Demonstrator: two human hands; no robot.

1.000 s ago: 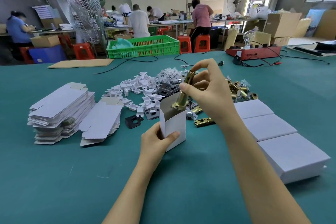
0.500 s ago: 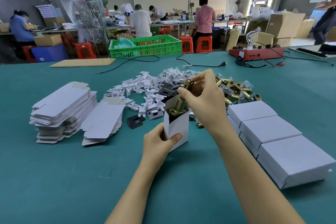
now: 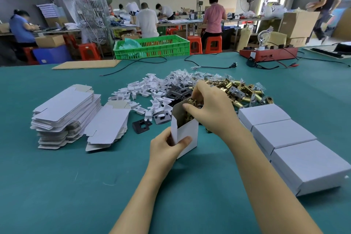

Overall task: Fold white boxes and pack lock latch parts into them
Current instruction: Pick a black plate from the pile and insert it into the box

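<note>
My left hand grips the lower part of an upright white box whose top is open. My right hand pinches a brass latch that sits mostly inside the box mouth, only its top showing. Behind the hands lie a pile of brass latches, dark strike plates and small white plastic parts. Flat unfolded box blanks are stacked at the left. Three closed white boxes sit in a row at the right.
The work lies on a green table. A green crate, a cardboard sheet, black cables and a red tester with a bulb stand along the far edge. Several people work at benches behind.
My right hand has come down, lowering the brass latch from above the box into its open mouth. My left hand kept holding the box in place.
</note>
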